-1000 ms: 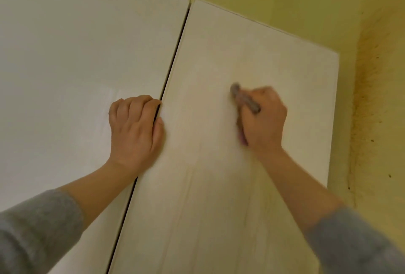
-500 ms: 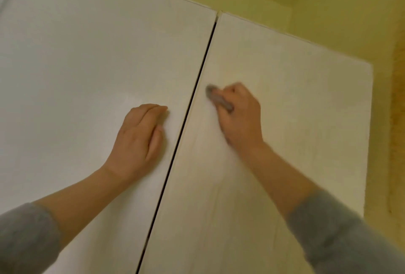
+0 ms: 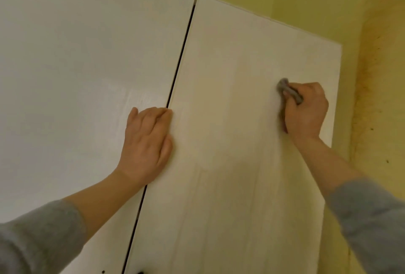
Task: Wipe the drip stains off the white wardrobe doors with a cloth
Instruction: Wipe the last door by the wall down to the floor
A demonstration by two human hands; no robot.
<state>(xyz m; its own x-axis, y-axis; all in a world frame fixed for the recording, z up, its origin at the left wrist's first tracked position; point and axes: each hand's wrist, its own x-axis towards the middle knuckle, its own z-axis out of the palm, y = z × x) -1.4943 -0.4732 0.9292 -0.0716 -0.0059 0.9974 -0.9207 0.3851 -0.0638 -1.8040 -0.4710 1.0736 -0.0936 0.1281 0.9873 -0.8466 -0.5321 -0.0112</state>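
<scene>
I'm mid-wipe: my right hand (image 3: 306,113), grip clamped on the grey cloth (image 3: 286,90), rubs the right door (image 3: 230,65) at two o'clock. Left hand (image 3: 146,142) braces flat, grip relaxed. Next likely needs downward strokes over six-o'clock streaks (image 3: 256,203).

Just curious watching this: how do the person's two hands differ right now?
The left hand lies flat, fingers straight, on the left white wardrobe door; the right hand curls round a small grey cloth against the streaked right white wardrobe door. Both arms wear grey sleeves.
</scene>
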